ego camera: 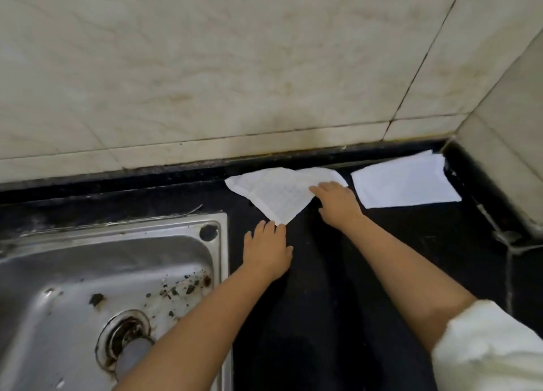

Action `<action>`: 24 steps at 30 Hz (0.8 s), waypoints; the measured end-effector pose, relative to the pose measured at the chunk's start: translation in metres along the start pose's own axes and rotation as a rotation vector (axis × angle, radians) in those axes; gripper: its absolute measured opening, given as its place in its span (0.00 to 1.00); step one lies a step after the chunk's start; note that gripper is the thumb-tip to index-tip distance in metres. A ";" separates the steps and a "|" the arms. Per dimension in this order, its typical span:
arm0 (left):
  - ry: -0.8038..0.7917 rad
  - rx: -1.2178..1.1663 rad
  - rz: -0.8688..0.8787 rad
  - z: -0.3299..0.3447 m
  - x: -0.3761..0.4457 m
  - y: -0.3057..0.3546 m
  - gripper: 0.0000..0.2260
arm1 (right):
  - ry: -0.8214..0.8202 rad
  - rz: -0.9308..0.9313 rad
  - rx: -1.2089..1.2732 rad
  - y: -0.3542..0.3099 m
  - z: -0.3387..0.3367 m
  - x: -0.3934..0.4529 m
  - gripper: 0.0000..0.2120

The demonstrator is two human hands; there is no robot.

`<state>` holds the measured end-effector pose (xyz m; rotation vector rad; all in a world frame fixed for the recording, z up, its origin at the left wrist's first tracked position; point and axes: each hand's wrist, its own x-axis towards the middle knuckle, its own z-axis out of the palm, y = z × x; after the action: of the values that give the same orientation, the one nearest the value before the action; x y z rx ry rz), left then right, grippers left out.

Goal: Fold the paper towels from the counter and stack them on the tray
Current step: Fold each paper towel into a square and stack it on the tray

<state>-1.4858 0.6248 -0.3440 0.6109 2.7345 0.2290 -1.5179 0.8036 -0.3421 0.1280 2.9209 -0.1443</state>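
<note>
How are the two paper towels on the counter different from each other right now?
The left paper towel is folded into a rough triangle; the right paper towel lies as a flat four-sided sheet. Both hands touch the left one, left hand at its near tip, right hand on its right edge; the right one is untouched. Both are white, on the black counter.

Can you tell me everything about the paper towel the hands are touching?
The paper towel is white, thin and soft-looking, with a faint grid pattern. It lies flat on the black counter close to the wall, folded into a rough triangle whose point aims toward the person. The left hand touches that near point with its fingertips. The right hand rests on its right edge. A second white towel lies apart, to its right.
</note>
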 end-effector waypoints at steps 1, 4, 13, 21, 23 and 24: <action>0.006 0.005 -0.010 0.005 0.006 -0.003 0.18 | -0.002 -0.014 0.010 0.000 0.005 0.009 0.26; 0.043 0.006 -0.026 0.022 0.027 -0.002 0.17 | 0.071 -0.075 0.071 0.011 0.024 0.028 0.18; 0.178 0.059 -0.001 0.040 0.069 -0.006 0.08 | 0.010 -0.204 0.339 0.041 0.010 0.002 0.11; 0.271 -0.146 0.208 -0.010 0.048 -0.001 0.08 | -0.040 -0.138 0.372 0.050 -0.027 -0.052 0.10; 0.332 -0.183 0.331 -0.036 0.040 0.011 0.19 | -0.021 -0.072 0.343 0.062 -0.043 -0.071 0.12; 0.351 -0.204 0.384 -0.047 0.034 0.020 0.23 | 0.016 -0.029 0.336 0.067 -0.051 -0.084 0.12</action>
<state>-1.5238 0.6534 -0.3052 1.1241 2.8368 0.7622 -1.4401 0.8693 -0.2806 0.1389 2.8885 -0.6411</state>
